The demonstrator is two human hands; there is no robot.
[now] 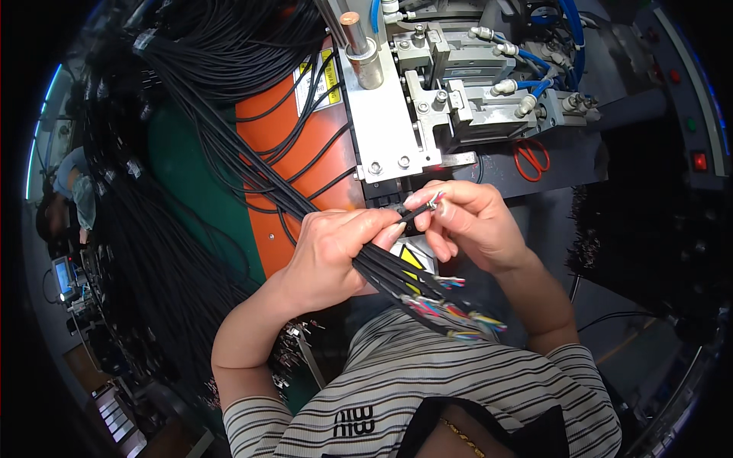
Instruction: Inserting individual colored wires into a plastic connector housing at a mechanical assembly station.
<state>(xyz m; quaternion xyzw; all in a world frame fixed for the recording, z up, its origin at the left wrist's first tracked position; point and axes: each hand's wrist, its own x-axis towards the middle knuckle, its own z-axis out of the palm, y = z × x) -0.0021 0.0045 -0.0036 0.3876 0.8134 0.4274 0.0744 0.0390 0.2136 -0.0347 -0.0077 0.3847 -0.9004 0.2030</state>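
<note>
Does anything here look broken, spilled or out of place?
Nothing looks spilled or clearly broken. The oddest sight is the coloured wire ends past the left hand: they splay unevenly from the black cable bundle. A red-handled tool, likely scissors, lies beside the machine.

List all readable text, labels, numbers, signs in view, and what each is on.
Striped shirt: dark lettering on the chest, large enough to make out; not copied here.
Orange surface: white-and-yellow label, print too small to read.
Pale surface behind the black cables: yellow triangle sign, partly covered, no wording legible.
Screen, far left: too small to read.
</note>
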